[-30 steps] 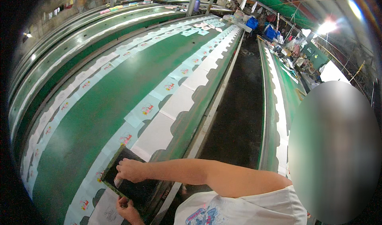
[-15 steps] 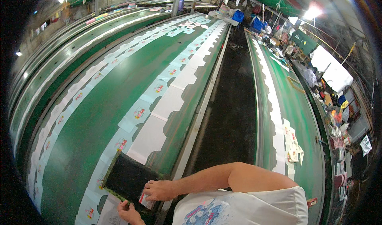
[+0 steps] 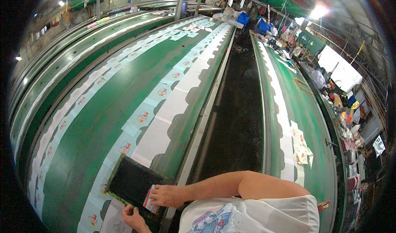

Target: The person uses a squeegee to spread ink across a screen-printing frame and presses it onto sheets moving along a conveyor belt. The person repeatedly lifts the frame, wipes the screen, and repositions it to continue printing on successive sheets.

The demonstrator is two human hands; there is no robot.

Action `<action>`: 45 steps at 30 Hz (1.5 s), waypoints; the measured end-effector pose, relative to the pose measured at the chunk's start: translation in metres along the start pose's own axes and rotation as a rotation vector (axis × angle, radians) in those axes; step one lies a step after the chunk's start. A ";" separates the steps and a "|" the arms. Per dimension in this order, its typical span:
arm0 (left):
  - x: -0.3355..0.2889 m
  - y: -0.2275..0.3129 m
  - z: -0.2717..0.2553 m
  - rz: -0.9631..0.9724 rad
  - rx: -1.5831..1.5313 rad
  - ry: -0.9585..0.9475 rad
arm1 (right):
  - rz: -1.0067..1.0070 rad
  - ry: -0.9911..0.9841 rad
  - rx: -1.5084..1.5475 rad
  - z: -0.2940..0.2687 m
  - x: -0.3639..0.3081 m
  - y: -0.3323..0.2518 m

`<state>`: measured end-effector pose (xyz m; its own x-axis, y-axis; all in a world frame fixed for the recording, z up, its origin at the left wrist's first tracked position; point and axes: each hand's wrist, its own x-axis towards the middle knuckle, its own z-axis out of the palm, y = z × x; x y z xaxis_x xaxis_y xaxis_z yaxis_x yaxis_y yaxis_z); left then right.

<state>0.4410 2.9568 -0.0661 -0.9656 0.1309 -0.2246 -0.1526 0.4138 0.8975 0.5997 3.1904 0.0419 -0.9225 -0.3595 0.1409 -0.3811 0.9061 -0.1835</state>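
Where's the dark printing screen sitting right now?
In the head view, the dark screen lies low and left on the green table, over the row of white fabric pieces, between both hands.

Matt dark screen mesh [image 3: 134, 182]; glossy green table [image 3: 95, 121].

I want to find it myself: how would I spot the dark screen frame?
Find the long green table lined with pale fabric pieces. At its near end, under the right hand, lies the dark screen frame, the only black rectangle there.
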 end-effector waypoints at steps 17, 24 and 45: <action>-0.012 0.011 -0.002 0.110 0.097 -0.004 | 0.191 0.099 0.660 -0.037 -0.071 -0.031; -0.023 0.022 0.003 0.110 0.105 0.031 | 0.688 -0.307 0.881 -0.033 -0.150 -0.017; -0.038 0.050 0.000 0.089 0.200 0.037 | 0.975 0.049 1.214 -0.086 -0.189 -0.011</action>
<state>0.4704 2.9719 -0.0128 -0.9811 0.1428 -0.1303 -0.0255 0.5728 0.8193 0.7832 3.2674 0.1014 -0.8401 0.2686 -0.4712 0.5008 0.0505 -0.8641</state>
